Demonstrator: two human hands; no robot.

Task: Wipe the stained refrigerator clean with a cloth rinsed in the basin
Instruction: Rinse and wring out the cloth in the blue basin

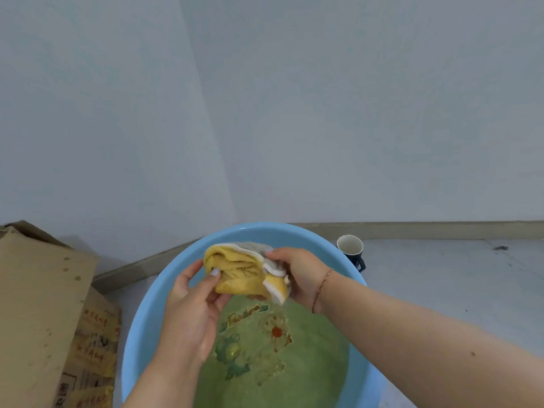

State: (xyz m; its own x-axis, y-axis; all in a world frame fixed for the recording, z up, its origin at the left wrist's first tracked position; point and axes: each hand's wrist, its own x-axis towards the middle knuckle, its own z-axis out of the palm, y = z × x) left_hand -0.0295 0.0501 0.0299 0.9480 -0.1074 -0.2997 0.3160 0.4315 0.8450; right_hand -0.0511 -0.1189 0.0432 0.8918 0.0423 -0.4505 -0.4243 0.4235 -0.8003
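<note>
- Both hands hold a bunched yellow-and-white cloth [245, 272] above a light blue plastic basin [141, 313] of greenish, murky water
- The left hand [191, 313] pinches the cloth's left edge, thumb on top; the right hand [300, 273] curls its fingers round the right side
- The cloth looks soft, limp and wet, likely heavy with water and prone to dripping; gripping both ends suits wringing
- A printed pattern shows through the water
- A cardboard box [38, 304] stands just left of the basin; a dark mug [351, 251] sits behind its right rim
- No refrigerator is visible; nothing blocks the hands
</note>
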